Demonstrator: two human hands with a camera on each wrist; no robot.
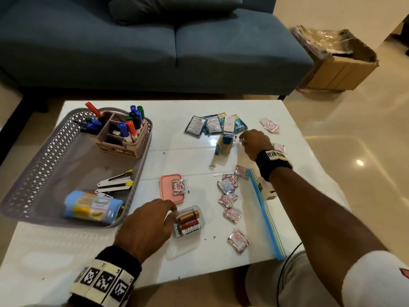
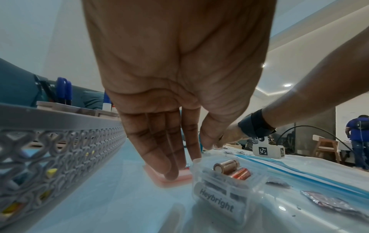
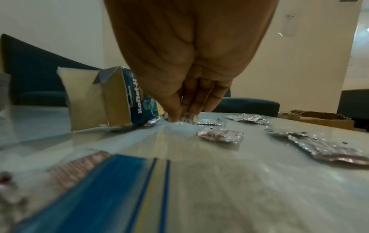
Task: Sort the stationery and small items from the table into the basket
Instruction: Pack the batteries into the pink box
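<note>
A grey lattice basket (image 1: pixel 44 156) (image 2: pixel 60 141) at the table's left holds a marker organizer (image 1: pixel 119 138), staplers (image 1: pixel 115 182) and a blue roll (image 1: pixel 93 206). My left hand (image 1: pixel 172 212) (image 2: pixel 191 159) reaches down with straight fingers. They touch the far rim of a clear container of batteries (image 1: pixel 188 220) (image 2: pixel 225 178), next to a pink lid (image 1: pixel 168 189) (image 2: pixel 175 179). My right hand (image 1: pixel 243 140) (image 3: pixel 179 117) pinches a small foil packet (image 3: pixel 188 118) on the table beside a tilted blue box (image 1: pixel 226 138) (image 3: pixel 117 100).
Several foil packets (image 1: pixel 228 185) (image 3: pixel 219 135) lie scattered mid-table, one on the pink lid. A zip bag (image 1: pixel 263 209) (image 3: pixel 139 189) lies under my right forearm. Dark sachets (image 1: pixel 205 125) sit behind the box. A blue sofa (image 1: pixel 155 52) stands beyond the table, a cardboard box (image 1: pixel 338 63) on the floor.
</note>
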